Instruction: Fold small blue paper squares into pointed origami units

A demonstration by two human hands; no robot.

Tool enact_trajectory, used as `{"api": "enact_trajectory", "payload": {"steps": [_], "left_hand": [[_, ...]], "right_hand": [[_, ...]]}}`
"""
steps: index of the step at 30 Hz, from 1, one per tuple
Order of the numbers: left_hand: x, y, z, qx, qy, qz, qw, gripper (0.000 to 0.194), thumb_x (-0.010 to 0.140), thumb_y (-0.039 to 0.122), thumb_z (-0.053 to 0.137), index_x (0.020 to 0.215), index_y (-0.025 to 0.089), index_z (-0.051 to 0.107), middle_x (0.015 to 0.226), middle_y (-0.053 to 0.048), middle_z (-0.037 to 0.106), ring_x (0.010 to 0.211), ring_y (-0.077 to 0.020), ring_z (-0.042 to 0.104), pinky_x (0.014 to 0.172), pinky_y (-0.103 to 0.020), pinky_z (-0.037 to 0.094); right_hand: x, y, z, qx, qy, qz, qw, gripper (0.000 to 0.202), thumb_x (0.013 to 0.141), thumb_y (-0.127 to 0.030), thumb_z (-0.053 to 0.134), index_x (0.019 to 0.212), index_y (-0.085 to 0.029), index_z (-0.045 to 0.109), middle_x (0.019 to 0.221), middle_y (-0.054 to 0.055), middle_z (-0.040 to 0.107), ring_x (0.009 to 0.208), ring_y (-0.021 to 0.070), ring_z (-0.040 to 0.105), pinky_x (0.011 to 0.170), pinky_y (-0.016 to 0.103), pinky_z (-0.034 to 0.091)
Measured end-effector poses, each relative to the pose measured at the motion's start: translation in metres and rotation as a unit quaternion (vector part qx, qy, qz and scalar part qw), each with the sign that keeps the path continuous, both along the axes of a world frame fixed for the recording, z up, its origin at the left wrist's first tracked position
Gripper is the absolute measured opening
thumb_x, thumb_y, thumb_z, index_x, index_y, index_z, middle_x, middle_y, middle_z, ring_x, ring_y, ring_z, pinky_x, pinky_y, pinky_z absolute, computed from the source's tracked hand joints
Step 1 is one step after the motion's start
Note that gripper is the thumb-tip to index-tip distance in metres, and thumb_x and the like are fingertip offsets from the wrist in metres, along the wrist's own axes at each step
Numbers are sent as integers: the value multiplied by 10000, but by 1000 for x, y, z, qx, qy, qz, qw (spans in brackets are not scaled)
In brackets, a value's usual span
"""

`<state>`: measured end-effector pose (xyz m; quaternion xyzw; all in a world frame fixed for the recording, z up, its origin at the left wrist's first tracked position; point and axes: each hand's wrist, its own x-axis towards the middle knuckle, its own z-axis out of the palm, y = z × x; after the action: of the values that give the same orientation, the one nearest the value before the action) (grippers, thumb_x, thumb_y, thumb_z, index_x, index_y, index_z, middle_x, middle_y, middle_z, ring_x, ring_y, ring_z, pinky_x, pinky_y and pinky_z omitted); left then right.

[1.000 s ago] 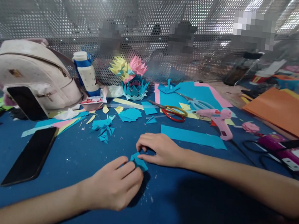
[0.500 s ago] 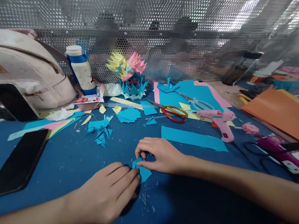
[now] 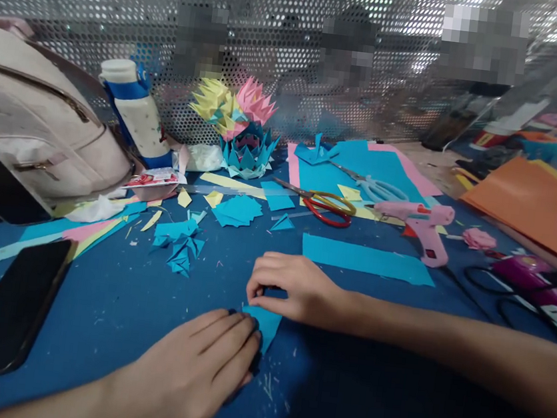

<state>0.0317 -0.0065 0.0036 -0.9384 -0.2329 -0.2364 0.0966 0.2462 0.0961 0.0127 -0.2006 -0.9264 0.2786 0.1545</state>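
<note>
A small piece of blue paper (image 3: 268, 325) lies on the blue tabletop between my hands. My left hand (image 3: 208, 365) rests over its near left side, fingers together and bent down onto it; the fingertips are partly hidden. At the paper's far edge, the thumb and curled fingers of my right hand (image 3: 294, 288) close in a pinch. Folded blue paper pieces (image 3: 181, 241) sit in a small pile beyond my left hand, with a stack of blue paper pieces (image 3: 238, 210) behind them. A blue paper strip (image 3: 368, 259) lies beyond my right hand.
Scissors with red and yellow handles (image 3: 329, 205) and a pink glue gun (image 3: 418, 218) lie farther back. A folded paper flower arrangement (image 3: 248, 148) stands near the perforated metal panel. On the left are a phone (image 3: 10, 312), a bottle (image 3: 141, 116) and a backpack (image 3: 42, 115).
My right hand has shifted slightly left along the paper, and its fingertips have drawn closer together. The paper's upper edge now looks straighter. The camera view has also shifted a little.
</note>
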Motion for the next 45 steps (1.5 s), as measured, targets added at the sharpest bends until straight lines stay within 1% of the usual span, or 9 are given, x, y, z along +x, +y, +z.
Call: {"api": "enact_trajectory", "payload": {"steps": [6, 9, 12, 15, 19, 22, 30, 35, 45], "left_hand": [[-4, -2, -8, 11, 33, 12, 999, 365, 1020, 121, 339, 1201, 44, 646, 1165, -144, 708, 1047, -282, 675, 913, -414, 536], [-5, -6, -14, 11, 36, 34, 999, 338, 1000, 125, 403, 1230, 42, 636, 1209, -144, 687, 1094, -293, 642, 982, -446, 464], [-2, -7, -17, 17, 15, 73, 997, 284, 995, 129, 462, 1183, 57, 662, 1153, -117, 709, 1063, -271, 638, 1000, -445, 414], [2, -6, -14, 10, 9, 99, 995, 296, 1022, 152, 425, 1154, 84, 681, 1107, -90, 723, 1028, -247, 637, 995, -430, 386], [3, -5, -9, 13, 12, 117, 993, 335, 1039, 177, 377, 1149, 122, 688, 1190, -86, 701, 1078, -251, 610, 1005, -430, 353], [2, -7, -7, 17, 23, 121, 992, 344, 1042, 189, 368, 1144, 130, 691, 1242, -91, 684, 1096, -257, 605, 998, -435, 348], [2, -7, -11, 21, 32, 114, 993, 333, 1029, 174, 389, 1149, 102, 691, 1246, -110, 685, 1092, -274, 616, 1000, -455, 353], [1, -8, -12, 25, 28, 110, 993, 337, 1030, 165, 381, 1141, 96, 692, 1235, -111, 691, 1087, -270, 620, 1004, -453, 351], [1, -6, -12, 25, 31, 102, 994, 331, 1023, 151, 387, 1150, 85, 686, 1217, -111, 699, 1069, -269, 627, 1000, -451, 361]], "right_hand": [[2, 0, 1, 27, -2, -19, 999, 50, 918, -213, 653, 887, -185, 679, 849, 2, 665, 840, 132, 574, 706, 233, 402], [4, -1, 1, 42, -3, -30, 999, 74, 921, -228, 646, 864, -191, 677, 836, -2, 667, 828, 129, 572, 690, 231, 396], [5, -1, 0, 67, 2, -17, 998, 81, 923, -232, 639, 864, -195, 679, 850, -1, 669, 833, 130, 563, 699, 234, 398], [6, -1, 0, 118, 7, 1, 993, 110, 944, -236, 610, 871, -191, 680, 867, 5, 671, 837, 132, 554, 702, 240, 390], [8, -2, 4, 208, -13, 39, 977, 206, 1000, -248, 519, 869, -176, 661, 897, 22, 674, 832, 145, 533, 701, 264, 374], [9, -3, 5, 270, -33, 46, 961, 259, 1022, -247, 466, 852, -176, 647, 910, 25, 673, 822, 157, 503, 690, 291, 350], [7, -4, 6, 351, -52, 60, 933, 234, 1010, -162, 465, 830, -183, 613, 928, 8, 660, 801, 159, 479, 614, 320, 281], [7, -5, 6, 374, -52, 76, 923, 213, 1006, -140, 470, 844, -176, 605, 893, 21, 644, 789, 165, 480, 607, 315, 275], [6, 0, 8, 366, -63, 118, 921, 255, 1017, -130, 427, 834, -157, 603, 869, 37, 616, 788, 170, 483, 636, 310, 321]]}}
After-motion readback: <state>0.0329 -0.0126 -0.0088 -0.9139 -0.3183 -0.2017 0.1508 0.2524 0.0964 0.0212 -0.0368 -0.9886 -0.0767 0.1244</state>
